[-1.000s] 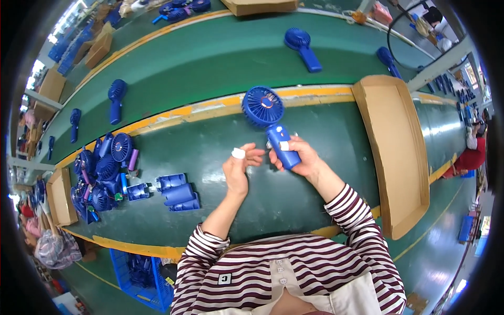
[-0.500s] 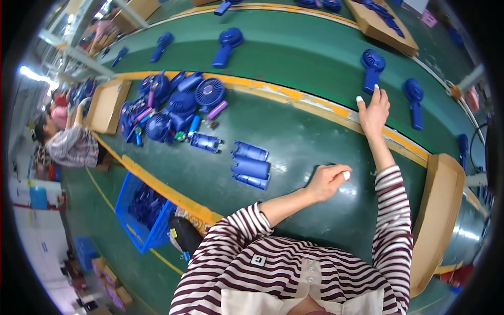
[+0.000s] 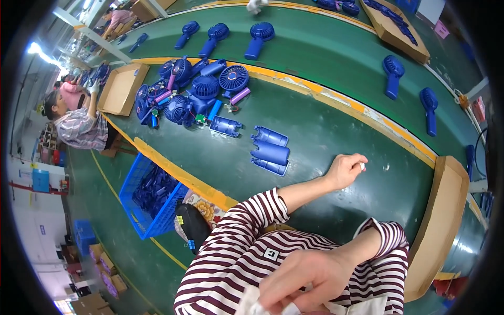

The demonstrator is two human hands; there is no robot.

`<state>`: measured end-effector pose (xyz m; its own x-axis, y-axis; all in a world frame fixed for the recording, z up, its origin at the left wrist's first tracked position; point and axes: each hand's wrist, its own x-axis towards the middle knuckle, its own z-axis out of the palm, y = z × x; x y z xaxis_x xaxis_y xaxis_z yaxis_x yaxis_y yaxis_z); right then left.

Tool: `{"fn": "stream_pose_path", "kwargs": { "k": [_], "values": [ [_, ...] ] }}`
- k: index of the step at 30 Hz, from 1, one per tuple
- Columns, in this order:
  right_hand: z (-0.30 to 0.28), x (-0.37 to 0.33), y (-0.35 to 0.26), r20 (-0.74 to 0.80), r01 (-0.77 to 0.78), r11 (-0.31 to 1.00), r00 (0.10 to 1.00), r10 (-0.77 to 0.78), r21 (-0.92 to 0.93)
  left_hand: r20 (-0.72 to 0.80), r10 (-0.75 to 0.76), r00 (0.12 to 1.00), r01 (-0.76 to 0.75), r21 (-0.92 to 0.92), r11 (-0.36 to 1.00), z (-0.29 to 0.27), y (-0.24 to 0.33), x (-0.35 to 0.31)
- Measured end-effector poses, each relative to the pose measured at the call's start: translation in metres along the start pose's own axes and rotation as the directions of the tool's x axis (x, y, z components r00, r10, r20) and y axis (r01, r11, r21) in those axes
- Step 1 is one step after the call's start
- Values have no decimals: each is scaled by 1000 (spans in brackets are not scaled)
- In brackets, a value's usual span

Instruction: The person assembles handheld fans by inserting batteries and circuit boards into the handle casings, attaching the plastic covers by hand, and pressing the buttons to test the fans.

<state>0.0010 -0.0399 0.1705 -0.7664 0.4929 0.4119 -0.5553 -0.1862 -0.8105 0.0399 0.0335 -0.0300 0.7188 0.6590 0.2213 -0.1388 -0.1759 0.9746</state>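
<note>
My left hand (image 3: 346,170) rests on the green worktable (image 3: 336,128) with its fingers curled shut and a white cover on a fingertip; nothing shows in it. Close to my chest, my right hand (image 3: 310,278) is bent inward at the collar, fingers curled, with white material at their tips. Whether it grips the collar is hidden. Left of my left hand lie blue half-shell handle casings (image 3: 272,152), and another casing (image 3: 226,126) is beside the heap of blue handheld fans (image 3: 205,86). Purple battery cells (image 3: 240,96) lie among the fans.
Finished-looking blue fans (image 3: 260,39) lie on the green conveyor belt (image 3: 325,58) beyond the yellow-edged strip. Cardboard trays stand left (image 3: 123,89) and right (image 3: 438,226). Below the table's left edge sits a blue crate (image 3: 149,202) of blue parts. A person (image 3: 79,123) works farther left.
My right hand has drawn back from the fan at the belt to my chest. My left hand stays curled on the table. Fans on the belt have shifted, and the view has turned slightly.
</note>
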Motion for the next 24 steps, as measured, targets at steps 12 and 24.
{"fn": "stream_pose_path", "kwargs": {
  "k": [12,24],
  "values": [
    [30,44,-34,-374,-184,960,892,253,210,84,-141,986,149,-107,983,-1,-15,2],
    [60,-13,18,-121,179,983,976,-182,-38,414,80,907,-268,419,868,-54,64,-12]
  ]
}}
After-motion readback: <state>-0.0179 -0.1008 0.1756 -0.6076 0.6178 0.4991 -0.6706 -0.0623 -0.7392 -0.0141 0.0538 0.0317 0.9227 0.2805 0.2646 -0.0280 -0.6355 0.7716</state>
